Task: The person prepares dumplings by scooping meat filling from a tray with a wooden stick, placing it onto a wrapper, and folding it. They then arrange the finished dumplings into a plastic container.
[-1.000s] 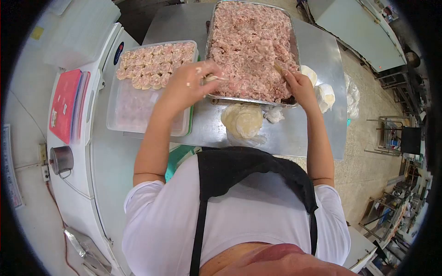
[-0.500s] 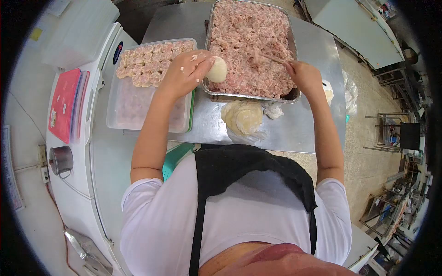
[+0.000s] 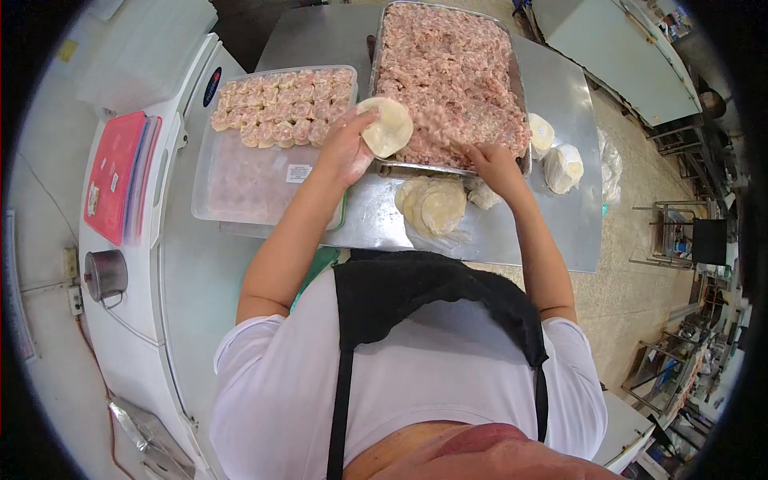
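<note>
A round, pale dough wrapper (image 3: 387, 128) is held at its left edge by my left hand (image 3: 346, 150), over the near left corner of the meat tray. My right hand (image 3: 494, 166) is closed round a thin stick-like tool, whose end is in the minced meat (image 3: 448, 72) near the tray's front edge. Left of the tray, rows of filled dumplings (image 3: 276, 100) sit on a translucent plastic container (image 3: 248, 180). A stack of round wrappers (image 3: 432, 206) lies on plastic in front of the meat tray.
The steel table (image 3: 560, 96) carries everything. Wrapped stacks of wrappers (image 3: 563, 168) stand to the right of the tray. Red lids (image 3: 114, 178) and a metal cup (image 3: 106, 274) are at the far left. A black apron (image 3: 432, 296) covers my front.
My left hand has moved right and now shows the wrapper flat and wide. My right hand has moved left and nearer the tray's front edge. The camera view has shifted slightly.
</note>
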